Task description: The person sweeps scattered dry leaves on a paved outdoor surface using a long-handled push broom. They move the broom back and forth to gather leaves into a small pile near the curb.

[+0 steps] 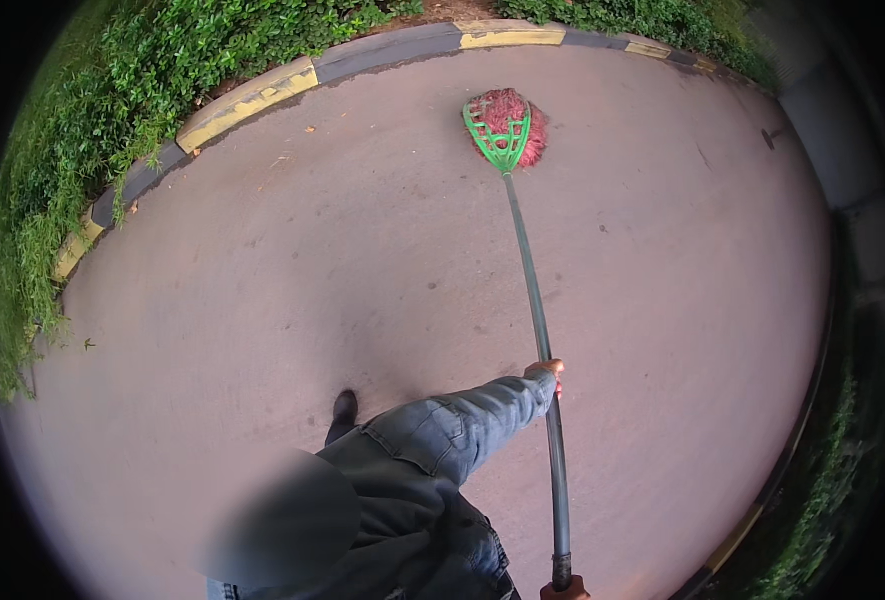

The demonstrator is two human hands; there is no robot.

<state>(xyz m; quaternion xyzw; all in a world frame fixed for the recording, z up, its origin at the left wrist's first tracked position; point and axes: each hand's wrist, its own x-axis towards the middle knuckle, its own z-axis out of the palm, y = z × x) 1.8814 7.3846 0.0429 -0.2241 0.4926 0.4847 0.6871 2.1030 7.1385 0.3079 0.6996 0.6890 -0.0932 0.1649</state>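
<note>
Both of my hands are on a long-handled broom (528, 255) with a grey pole, a green plastic frame and shaggy red bristles. My left hand (546, 373) wraps around the middle of the pole, its arm in a faded denim sleeve reaching across from the left. Down at the lower edge, my right hand (565, 588) is closed around the pole's near end and is partly cut off. The broom's head (504, 125) rests on the pavement ahead, its bristles spread out under and beside the frame.
A kerb (388, 55) painted in yellow and dark grey curves along the far and left sides. Green bushes (223, 45) grow behind it and overhang at the left. A few dry leaves lie near the kerb. My dark shoe (345, 405) stands on the pavement (363, 250).
</note>
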